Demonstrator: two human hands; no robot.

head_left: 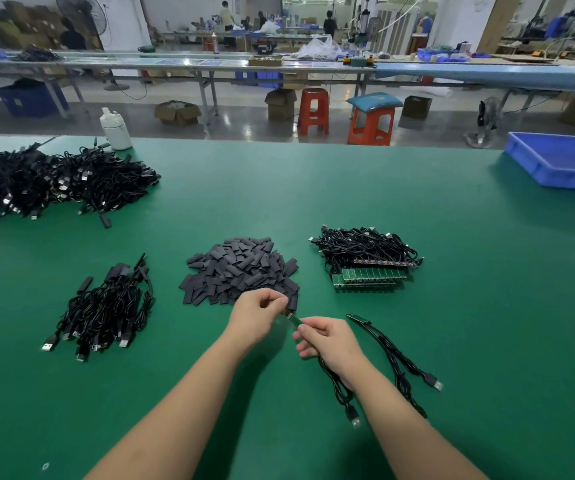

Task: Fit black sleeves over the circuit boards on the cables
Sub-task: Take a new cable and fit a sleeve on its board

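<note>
L hand (257,311) fingers curled, pinching a black sleeve (292,303) upright, its lower end at the tip of the green circuit board (295,320). R hand (327,337) pinches that board, tilted up-left, cable (339,388) trailing under the wrist. Green mat (452,306), L to R: big cable heap (50,183), sleeved bundle (106,311), sleeve pile (241,270), bare-board cables (367,259), blue tray (563,161). Workshop benches, red stools (371,124) behind. No legible writing.

Green table (417,209) up front; grey shiny floor (237,123) behind, long workbench (175,65), two orange stools (314,110), cardboard boxes (177,113).
</note>
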